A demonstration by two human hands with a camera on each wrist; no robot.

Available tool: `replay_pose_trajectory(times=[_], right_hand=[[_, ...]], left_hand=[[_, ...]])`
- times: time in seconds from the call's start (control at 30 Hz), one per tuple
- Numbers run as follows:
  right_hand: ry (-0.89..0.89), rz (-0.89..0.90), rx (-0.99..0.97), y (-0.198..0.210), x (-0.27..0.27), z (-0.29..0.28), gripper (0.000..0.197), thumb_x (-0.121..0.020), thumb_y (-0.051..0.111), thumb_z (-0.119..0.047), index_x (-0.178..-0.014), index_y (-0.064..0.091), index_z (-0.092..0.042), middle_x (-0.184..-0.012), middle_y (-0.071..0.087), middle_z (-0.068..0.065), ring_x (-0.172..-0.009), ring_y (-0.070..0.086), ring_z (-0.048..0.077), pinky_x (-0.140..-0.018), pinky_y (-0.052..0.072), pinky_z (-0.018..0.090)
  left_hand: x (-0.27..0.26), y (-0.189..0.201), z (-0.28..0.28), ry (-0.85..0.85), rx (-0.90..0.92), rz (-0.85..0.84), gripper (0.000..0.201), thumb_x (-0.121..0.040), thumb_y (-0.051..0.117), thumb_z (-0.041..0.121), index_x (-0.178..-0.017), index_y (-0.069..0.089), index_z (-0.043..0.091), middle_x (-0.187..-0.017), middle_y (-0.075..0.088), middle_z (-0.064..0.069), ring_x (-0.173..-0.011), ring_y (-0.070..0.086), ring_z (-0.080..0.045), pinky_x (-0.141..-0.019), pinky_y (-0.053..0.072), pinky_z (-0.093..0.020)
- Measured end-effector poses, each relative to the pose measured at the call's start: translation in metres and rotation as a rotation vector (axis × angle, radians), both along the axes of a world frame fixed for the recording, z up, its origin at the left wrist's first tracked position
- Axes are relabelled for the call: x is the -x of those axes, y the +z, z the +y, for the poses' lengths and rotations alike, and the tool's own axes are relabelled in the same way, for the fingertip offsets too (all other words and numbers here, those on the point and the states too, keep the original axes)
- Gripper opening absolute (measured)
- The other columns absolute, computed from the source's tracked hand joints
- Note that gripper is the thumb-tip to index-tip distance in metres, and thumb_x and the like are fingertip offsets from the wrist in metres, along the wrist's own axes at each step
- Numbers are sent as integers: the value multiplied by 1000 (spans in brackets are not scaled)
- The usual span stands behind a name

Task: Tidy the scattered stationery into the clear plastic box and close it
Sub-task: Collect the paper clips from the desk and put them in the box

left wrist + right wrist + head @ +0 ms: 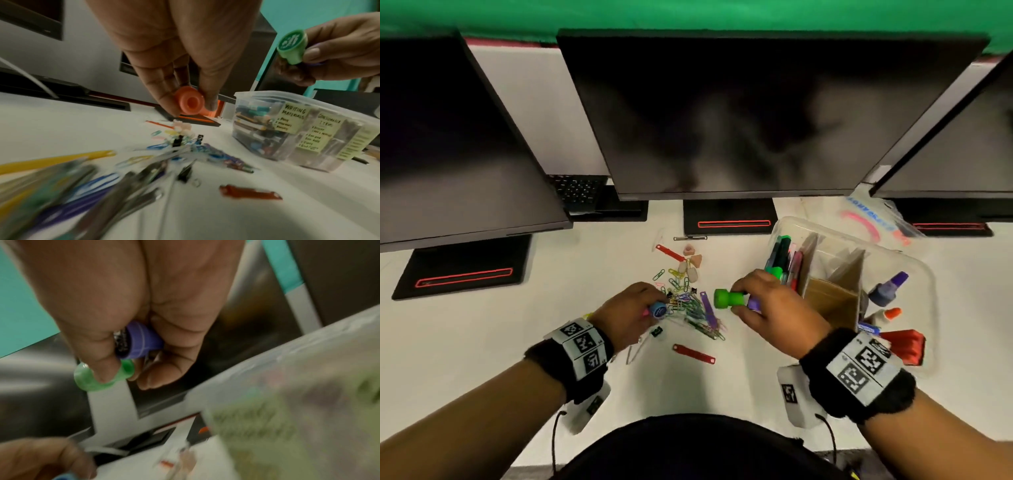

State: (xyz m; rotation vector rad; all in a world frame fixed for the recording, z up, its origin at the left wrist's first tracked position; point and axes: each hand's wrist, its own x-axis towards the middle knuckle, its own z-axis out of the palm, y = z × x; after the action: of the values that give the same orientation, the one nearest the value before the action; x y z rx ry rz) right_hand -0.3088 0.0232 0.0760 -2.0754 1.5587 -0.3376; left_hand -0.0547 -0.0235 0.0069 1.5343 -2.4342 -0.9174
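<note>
1. Your right hand (770,308) grips two small stamps just beside the clear plastic box (914,270): a green stamp (729,299) pinched between thumb and fingers, and a purple stamp (141,340) tucked behind it in the palm.
2. Carry them over the near rim of the box and drop them into a free cardboard-divided section, not among the markers at its far-left end.
3. Your left hand (630,315) pinches an orange stamp (190,102) by thumb and fingertips, with a blue-capped piece (658,309) beside it; lift these clear of the paper clip heap (691,308) left of the box.
4. The box lies open, with handwritten labels on its side; no lid is visible.
5. On the worktop left of the box lie erasers (690,262) and red strips (693,353).
</note>
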Motion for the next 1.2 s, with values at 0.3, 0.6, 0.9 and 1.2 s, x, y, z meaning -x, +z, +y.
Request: replay_pose_trajectory(times=[0.3,0.6,0.9,1.2], right_hand=[[-376,363,-117,-11,105,10,19,-84,61,-13,-102,62,-6,-101,61,15,-95,61,33,-80,45,34],[-378,201,-112,-2,118,22,42,-82,69,-28,-120,56,-15,-114,56,7,-104,55,24,-89,43,28],[-82,233,-77,-21,139,65,31,-73,72,-39,-100,69,-24,-99,66,-5,-100,53,17,-91,42,29],[-117,137,132,-51,128,57,21,-79,64,-23,-97,73,-17,-91,72,-1,-94,63,22,-89,40,25]], left_hand=[[114,45,2,-53,53,262,38,-87,64,13,-122,57,23,-114,45,16,-104,44,-1,-86,35,-4],[180,61,9,-189,66,368,38,-86,63,11,-122,58,20,-126,52,2,-106,46,-4,-93,38,-14],[210,40,18,-424,19,245,46,-90,58,16,-135,48,22,-144,39,2,-131,40,-14,-111,30,-21],[160,40,-3,-408,66,-37,30,-95,49,31,-121,60,20,-127,58,3,-122,47,-13,-106,35,-26]])
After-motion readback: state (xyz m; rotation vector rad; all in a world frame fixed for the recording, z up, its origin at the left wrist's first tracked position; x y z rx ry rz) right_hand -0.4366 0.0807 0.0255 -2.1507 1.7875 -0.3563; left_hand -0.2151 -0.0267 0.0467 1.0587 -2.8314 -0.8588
